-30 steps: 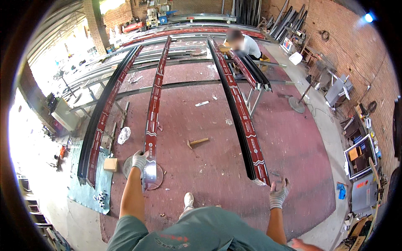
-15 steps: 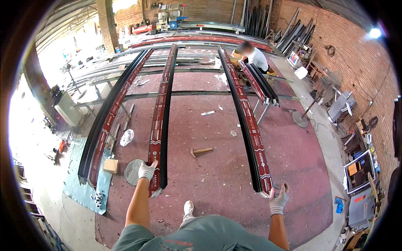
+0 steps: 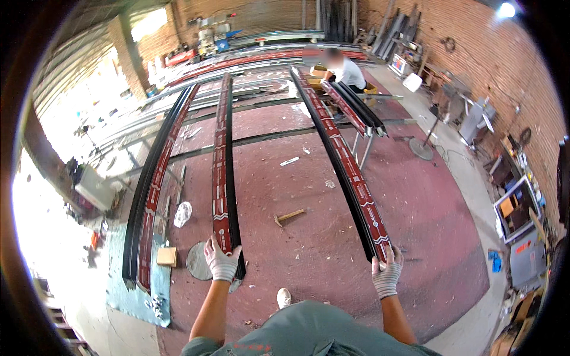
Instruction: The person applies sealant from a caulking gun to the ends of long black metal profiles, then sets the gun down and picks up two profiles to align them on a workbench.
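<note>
Left hand clasps the middle bar, right hand the right bar; overhanging the near edge of the rail, either could tip if pressed.

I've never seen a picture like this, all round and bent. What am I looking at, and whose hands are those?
There's no machine here: a person works by hand, wearing a wide fisheye camera on the head, which bends straight edges. The gloved left hand grips the near end of a long red-and-black bar, and the gloved right hand grips the end of another bar to its right. Between them, a hammer lies on the reddish floor. Farther off is a co-worker in white.
</note>
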{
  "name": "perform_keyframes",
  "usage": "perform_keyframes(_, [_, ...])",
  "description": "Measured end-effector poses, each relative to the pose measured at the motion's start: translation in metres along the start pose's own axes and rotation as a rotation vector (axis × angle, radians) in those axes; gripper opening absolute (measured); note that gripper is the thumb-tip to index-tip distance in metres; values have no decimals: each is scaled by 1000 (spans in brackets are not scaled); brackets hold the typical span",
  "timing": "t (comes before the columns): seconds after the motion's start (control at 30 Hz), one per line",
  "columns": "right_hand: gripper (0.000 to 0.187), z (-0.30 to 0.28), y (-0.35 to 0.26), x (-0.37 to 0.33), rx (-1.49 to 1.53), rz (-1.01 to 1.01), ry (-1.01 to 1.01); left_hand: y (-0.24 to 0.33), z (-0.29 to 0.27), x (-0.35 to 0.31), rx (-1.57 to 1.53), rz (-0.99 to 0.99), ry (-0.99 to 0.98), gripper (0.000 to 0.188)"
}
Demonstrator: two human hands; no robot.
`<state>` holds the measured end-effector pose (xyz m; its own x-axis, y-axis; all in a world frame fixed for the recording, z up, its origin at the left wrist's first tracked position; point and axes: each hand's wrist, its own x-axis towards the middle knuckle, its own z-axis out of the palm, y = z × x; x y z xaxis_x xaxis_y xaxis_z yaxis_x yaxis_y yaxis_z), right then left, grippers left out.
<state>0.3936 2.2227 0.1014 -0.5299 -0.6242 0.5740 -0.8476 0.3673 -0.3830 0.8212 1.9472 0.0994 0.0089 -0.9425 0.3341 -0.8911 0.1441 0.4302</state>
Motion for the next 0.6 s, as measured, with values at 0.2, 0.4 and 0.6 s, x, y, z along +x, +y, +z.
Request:
perform_keyframes(0.2, [62, -7, -8, -13, 41, 43, 83, 68, -9, 0, -197, 437, -1, 83])
perform_keyframes(0.4, [57, -43, 6, -58, -100, 301, 97, 122, 35, -30, -606, 550, -365, 62])
perform_keyframes(0.6, [53, -60, 88, -186, -265, 750, -68, 213, 61, -68, -777, 775, -561, 29])
